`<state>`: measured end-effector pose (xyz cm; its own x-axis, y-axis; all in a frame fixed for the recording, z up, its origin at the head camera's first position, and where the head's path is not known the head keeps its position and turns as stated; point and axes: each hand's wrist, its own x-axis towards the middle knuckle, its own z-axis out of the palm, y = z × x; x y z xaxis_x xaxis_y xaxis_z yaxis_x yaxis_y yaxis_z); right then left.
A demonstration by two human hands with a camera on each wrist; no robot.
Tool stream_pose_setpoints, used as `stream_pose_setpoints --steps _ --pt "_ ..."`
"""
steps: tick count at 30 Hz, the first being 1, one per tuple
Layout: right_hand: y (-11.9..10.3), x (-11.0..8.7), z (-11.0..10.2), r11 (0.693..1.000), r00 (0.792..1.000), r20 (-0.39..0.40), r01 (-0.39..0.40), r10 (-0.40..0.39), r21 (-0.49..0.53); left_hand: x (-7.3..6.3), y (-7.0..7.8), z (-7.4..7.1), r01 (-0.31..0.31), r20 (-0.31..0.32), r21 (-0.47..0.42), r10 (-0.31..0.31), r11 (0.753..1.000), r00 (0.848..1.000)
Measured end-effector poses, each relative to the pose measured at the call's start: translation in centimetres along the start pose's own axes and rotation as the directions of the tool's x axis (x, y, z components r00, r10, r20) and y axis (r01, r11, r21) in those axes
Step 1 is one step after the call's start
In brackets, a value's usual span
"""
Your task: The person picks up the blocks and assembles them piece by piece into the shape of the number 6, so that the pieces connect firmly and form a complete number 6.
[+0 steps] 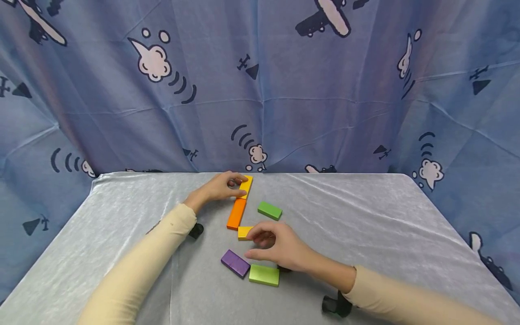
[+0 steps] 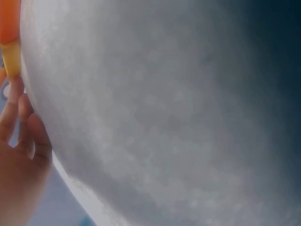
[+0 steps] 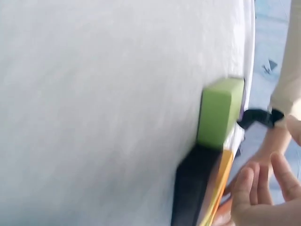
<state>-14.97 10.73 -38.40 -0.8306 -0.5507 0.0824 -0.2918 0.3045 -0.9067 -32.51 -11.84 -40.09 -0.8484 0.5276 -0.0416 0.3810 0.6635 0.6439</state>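
Note:
My left hand (image 1: 221, 186) pinches a yellow block (image 1: 245, 187) at the table's back edge, thumb at its near part and fingers along its far part. An orange block (image 1: 236, 214) lies end to end with it, nearer to me. In the left wrist view, fingertips (image 2: 16, 84) meet the yellow block's end. My right hand (image 1: 282, 246) hovers with thumb and fingers spread apart, nothing between them. Its fingertips overlap a second yellow block (image 1: 244, 233) in the head view. A dark block (image 3: 190, 188) shows beside this hand in the right wrist view, mostly hidden in the head view.
A green block (image 1: 270, 211) lies right of the orange one. Nearer to me, a purple block (image 1: 235, 263) and a light green block (image 1: 264, 275) lie corner to corner. A grey cloth covers the table (image 1: 365, 225), and a patterned blue curtain (image 1: 325, 113) hangs behind it.

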Motion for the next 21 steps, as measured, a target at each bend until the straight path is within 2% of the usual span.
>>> stream_pose_setpoints --steps 4,13,21 --pt "0.5 -0.3 -1.9 0.999 1.000 0.015 -0.006 0.005 0.037 -0.1 0.1 0.0 0.010 0.004 0.001 -0.010 1.000 1.000" --pt "1.8 -0.2 -6.2 0.999 0.996 0.082 0.027 -0.029 0.028 0.0 0.1 0.1 0.015 0.002 -0.001 -0.015 1.000 1.000" --pt "3.4 0.9 -8.9 0.997 0.987 0.146 0.072 -0.066 -0.036 0.3 0.0 0.2 0.023 0.006 0.002 -0.023 1.000 1.000"
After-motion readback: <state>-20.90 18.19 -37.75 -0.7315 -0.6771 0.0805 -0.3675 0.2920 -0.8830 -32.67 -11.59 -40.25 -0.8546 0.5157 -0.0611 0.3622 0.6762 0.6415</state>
